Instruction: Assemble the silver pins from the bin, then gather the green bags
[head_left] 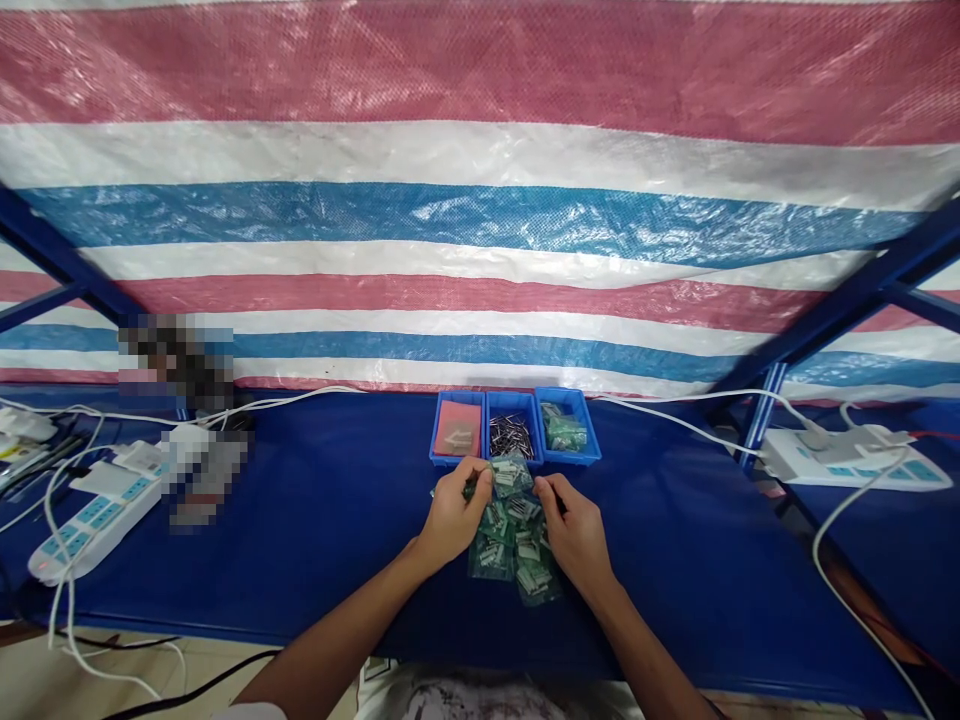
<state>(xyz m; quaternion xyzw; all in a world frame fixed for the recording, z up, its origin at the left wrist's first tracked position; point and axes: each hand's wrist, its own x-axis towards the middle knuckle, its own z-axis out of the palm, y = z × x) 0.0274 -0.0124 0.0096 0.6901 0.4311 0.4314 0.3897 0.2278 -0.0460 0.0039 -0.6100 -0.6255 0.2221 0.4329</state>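
Note:
Both my hands meet over a small heap of clear green-tinted bags [517,550] on the blue table [322,540]. My left hand [452,512] is closed, its fingertips pinching the left edge of the top bag [512,472]. My right hand [574,530] is closed too, pinching near that bag's right edge; what sits between its fingertips is too small to name. Just behind the hands stand three blue trays side by side: the left tray [457,430] holds a pink sheet, the middle tray [512,432] holds thin dark metal pins, and the right tray [574,428] holds more green bags.
A white power strip [97,512] with cables lies at the left, another power strip [855,458] at the right on a neighbouring table. A white cable [675,412] runs behind the trays. A striped tarpaulin [480,200] hangs as a back wall between blue frame struts [847,300].

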